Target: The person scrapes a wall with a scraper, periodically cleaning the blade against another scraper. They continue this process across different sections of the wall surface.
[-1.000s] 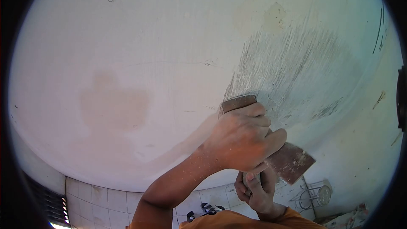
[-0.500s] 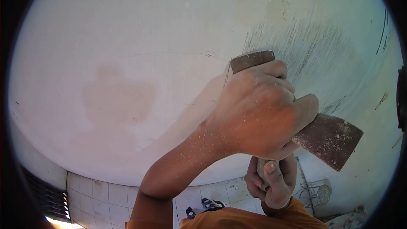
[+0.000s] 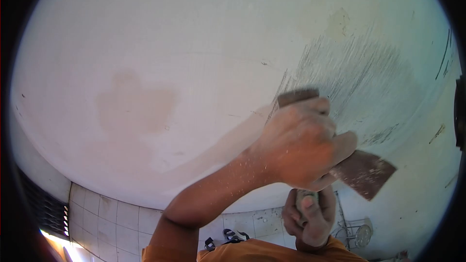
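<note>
While the left hand grips a brown dusty sheet at the streaked wall, the right hand, lower down, is closed around a greyish object of unclear kind.

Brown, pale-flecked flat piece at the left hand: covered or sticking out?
Sticking out: the flat brown piece projects past the left hand. Cannot tell whether it joins the brown strip above; the hand hides that.

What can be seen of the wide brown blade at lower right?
The blade looks like flat, dark brown metal speckled with pale residue. It flares from a narrow end against the left hand to a broad far edge, slanting down rightward. Any handle joint is hidden; whether the blade touches the wall is unclear.
</note>
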Demonstrator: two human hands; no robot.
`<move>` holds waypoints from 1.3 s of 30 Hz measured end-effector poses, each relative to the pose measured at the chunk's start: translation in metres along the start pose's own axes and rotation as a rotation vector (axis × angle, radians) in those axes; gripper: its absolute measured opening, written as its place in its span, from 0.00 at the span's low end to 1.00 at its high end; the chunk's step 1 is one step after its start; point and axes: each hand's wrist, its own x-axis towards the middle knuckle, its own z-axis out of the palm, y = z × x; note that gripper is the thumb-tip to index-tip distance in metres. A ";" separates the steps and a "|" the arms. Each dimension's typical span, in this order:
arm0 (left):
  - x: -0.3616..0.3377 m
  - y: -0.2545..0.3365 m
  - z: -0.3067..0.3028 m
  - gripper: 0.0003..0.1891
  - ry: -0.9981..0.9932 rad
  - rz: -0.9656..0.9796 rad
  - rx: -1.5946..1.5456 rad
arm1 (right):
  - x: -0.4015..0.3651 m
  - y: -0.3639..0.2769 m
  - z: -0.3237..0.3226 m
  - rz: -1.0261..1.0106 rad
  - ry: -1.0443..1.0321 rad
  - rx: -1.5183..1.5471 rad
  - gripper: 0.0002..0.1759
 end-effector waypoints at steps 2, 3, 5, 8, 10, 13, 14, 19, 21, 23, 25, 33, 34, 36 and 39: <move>0.014 0.001 -0.007 0.13 -0.044 -0.038 -0.002 | 0.005 -0.015 -0.006 0.056 -0.093 0.031 0.21; 0.018 0.002 -0.010 0.14 -0.067 -0.056 -0.004 | 0.007 -0.019 -0.002 0.059 -0.090 0.046 0.15; 0.006 0.001 -0.006 0.14 -0.108 -0.074 0.009 | 0.010 -0.003 -0.007 0.031 -0.131 0.124 0.11; 0.010 -0.004 -0.007 0.13 -0.128 -0.065 -0.011 | 0.011 0.000 0.000 0.004 -0.105 0.121 0.13; 0.020 -0.006 -0.010 0.13 -0.129 -0.057 -0.025 | 0.017 -0.006 0.008 -0.048 -0.089 0.168 0.16; 0.020 -0.006 -0.011 0.13 -0.117 -0.084 0.027 | 0.018 -0.003 0.005 -0.027 -0.100 0.170 0.18; 0.013 -0.004 -0.008 0.13 -0.144 -0.100 -0.001 | 0.014 0.001 0.004 -0.016 -0.089 0.164 0.19; 0.026 -0.003 -0.022 0.12 -0.189 -0.132 -0.074 | 0.010 -0.015 0.019 0.020 -0.071 0.218 0.22; 0.018 -0.005 -0.018 0.12 -0.202 -0.140 -0.020 | 0.011 -0.009 0.020 0.071 -0.056 0.257 0.20; 0.015 -0.006 -0.020 0.11 -0.208 -0.126 -0.012 | 0.015 0.001 0.018 0.044 -0.047 0.218 0.20; 0.021 -0.005 -0.022 0.12 -0.193 -0.086 -0.040 | 0.013 -0.006 0.018 0.015 -0.060 0.183 0.19; 0.016 0.001 -0.016 0.11 -0.101 -0.060 -0.067 | 0.006 -0.004 0.015 -0.062 -0.082 0.121 0.13; 0.017 0.002 -0.014 0.11 -0.077 -0.052 -0.067 | 0.007 -0.009 0.016 -0.086 -0.085 0.110 0.12; 0.015 0.001 -0.009 0.11 -0.060 -0.055 -0.055 | 0.007 -0.008 0.013 -0.068 -0.078 0.063 0.15; 0.004 0.004 -0.005 0.11 -0.076 -0.074 -0.094 | 0.004 0.002 0.012 -0.060 -0.048 -0.035 0.24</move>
